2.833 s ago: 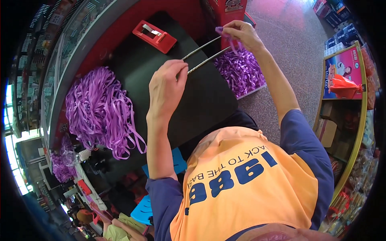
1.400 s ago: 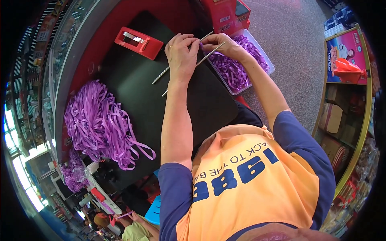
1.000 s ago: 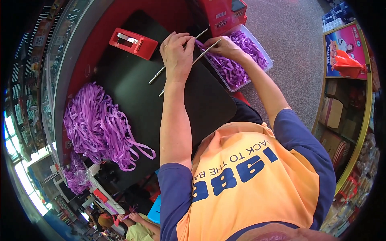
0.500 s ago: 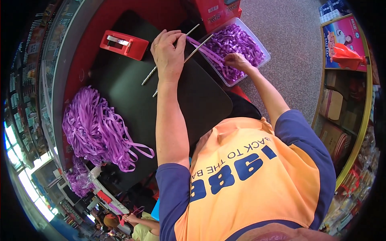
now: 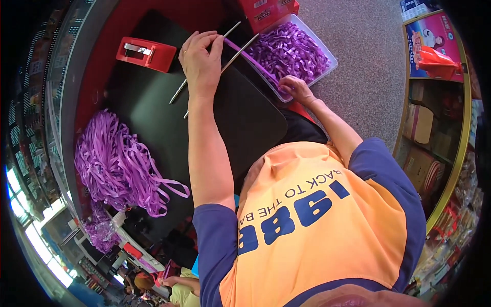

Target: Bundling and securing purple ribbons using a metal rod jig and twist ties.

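Observation:
My left hand [image 5: 201, 59] is closed over the black tabletop [image 5: 225, 138], pinching purple ribbon [image 5: 254, 62] beside a thin metal rod [image 5: 232, 29]. A second rod [image 5: 240, 52] lies parallel to the first, nearer to me; both pass beneath or behind my left hand. From there the ribbon runs tight, down and right, to my right hand [image 5: 297, 90], whose fingers are pressed together on it. That hand is at the near edge of a translucent plastic bin [image 5: 327, 60] full of short purple ribbon pieces [image 5: 291, 48]. My left fingertips partly hide the ribbon's upper end.
A red tape dispenser [image 5: 147, 54] sits at the table's far left. Long purple ribbons [image 5: 115, 163] are heaped at the left edge. Red boxes [image 5: 266, 13] stand behind the bin. A shelf unit [image 5: 434, 128] is at right. Another person's arm [image 5: 181, 281] shows at lower left.
My right hand has drawn back toward me, from over the ribbon pieces to the bin's near edge, and the ribbon is straighter. The whole view has shifted slightly.

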Motion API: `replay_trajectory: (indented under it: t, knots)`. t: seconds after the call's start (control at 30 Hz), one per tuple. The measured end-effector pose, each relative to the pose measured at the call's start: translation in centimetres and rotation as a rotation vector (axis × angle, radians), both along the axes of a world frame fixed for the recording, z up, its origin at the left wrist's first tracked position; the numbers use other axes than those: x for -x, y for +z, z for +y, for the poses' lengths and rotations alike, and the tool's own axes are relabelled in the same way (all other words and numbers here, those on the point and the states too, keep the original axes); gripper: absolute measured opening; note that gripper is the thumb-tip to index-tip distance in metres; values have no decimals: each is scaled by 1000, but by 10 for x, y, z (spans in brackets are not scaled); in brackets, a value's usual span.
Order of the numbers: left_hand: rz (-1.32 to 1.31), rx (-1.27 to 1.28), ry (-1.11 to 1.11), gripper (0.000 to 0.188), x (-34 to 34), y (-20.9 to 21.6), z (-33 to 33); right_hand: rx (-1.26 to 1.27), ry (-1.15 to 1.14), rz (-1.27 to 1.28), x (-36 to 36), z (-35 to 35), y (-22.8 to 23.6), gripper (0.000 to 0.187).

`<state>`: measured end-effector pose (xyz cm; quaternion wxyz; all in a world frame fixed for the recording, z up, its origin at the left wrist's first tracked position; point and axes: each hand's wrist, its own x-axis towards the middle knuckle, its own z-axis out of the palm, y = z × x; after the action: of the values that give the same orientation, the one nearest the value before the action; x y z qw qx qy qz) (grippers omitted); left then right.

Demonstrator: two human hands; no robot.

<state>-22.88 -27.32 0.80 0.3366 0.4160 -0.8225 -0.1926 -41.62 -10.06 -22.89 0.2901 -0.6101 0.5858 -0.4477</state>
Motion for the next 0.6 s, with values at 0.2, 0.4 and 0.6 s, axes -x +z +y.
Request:
replay_trajectory:
  t: [0.2,0.4,0.6]
  knots:
    - [-38,21,6,19,5,3,3,100,125,111,5,24,-3,19]
    - [-22,15,18,20,0,1,2,163,-13,252,3,73,36,22]
    - [-12,28,18,21,0,-3,-4,367,106,452,4,122,119,19]
